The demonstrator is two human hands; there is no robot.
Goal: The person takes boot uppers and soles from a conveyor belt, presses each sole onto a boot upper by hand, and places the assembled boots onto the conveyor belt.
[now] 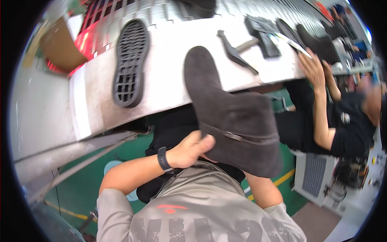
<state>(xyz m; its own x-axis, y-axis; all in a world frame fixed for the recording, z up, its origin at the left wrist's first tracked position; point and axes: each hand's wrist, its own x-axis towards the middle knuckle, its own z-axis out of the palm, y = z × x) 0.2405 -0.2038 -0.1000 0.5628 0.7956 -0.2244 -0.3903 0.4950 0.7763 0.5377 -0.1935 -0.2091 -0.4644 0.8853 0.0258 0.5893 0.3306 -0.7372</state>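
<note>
A dark grey suede ankle boot (236, 107) with a side zipper (238, 137) is held up over my lap, its toe pointing away over the table edge. My left hand (188, 149) grips the boot at the heel end, thumb on the near side and fingers under it. My right forearm (264, 190) reaches up behind the boot's shaft, which hides the right hand and its fingers. Left of the boot, a black rubber shoe sole (131, 62) lies on the white table (165, 80), tread side up. Beyond the toe rests a hammer (236, 52).
A black brush-like block (264, 36) lies past the hammer. At the right, a co-worker (342, 117) in black has hands on the table near another sole (290, 32) and a dark boot (318, 42). Metal rollers (161, 14) run along the back. A cardboard piece (62, 46) stands left.
</note>
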